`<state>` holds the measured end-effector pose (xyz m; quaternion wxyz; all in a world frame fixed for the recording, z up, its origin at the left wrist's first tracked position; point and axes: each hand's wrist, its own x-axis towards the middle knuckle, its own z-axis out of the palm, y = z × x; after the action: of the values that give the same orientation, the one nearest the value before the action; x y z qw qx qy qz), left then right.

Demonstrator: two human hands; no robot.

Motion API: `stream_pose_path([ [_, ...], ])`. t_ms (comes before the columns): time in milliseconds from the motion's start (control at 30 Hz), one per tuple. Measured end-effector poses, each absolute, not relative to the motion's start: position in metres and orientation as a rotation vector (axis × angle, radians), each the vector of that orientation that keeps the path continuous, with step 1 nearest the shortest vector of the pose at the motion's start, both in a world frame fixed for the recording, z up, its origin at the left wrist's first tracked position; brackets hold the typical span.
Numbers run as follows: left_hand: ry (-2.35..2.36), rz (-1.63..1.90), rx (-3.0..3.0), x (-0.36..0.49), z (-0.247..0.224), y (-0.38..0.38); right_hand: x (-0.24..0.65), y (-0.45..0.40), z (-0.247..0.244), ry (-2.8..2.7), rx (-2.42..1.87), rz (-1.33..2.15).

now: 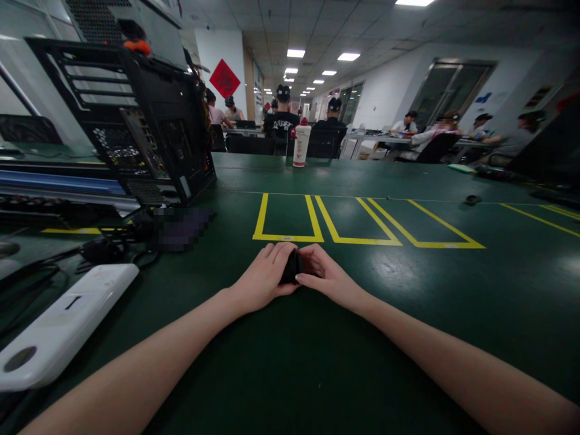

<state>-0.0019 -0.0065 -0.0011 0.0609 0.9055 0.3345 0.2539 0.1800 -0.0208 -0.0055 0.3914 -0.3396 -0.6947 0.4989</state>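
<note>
Both of my hands meet at the middle of the green table (317,362), just in front of a row of yellow tape boxes (287,217). A small black object (291,267) is pinched between them; most of it is hidden by fingers, so I cannot tell what it is. My left hand (265,275) wraps its left side with the fingers curled over the top. From the right, my right hand (322,275) closes on it, thumb tip touching its lower edge. Both forearms rest low over the table.
An open black computer case (136,121) stands at the left with cables (104,251) in front. A white power strip (63,326) lies near the left edge. A white bottle (300,145) stands at the far side. Several people sit at tables behind. A small dark item (472,199) lies at the right.
</note>
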Motion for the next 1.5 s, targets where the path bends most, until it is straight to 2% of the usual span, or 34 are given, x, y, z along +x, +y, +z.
stream_pose_path([
  [500,0.993,0.801,2.730,-0.0010,0.0007,-0.0071,0.1802,-0.0191,-0.0057,-1.712,-0.928,1.261],
  [967,0.978,0.825,2.744,-0.0006,-0.0014,-0.0058,0.1806,-0.0210,-0.0046,-1.654,-0.817,1.348],
  [1500,1.000,0.791,2.727,-0.0009,0.0018,-0.0078,0.1800,-0.0227,-0.0041,-1.726,-0.835,1.279],
])
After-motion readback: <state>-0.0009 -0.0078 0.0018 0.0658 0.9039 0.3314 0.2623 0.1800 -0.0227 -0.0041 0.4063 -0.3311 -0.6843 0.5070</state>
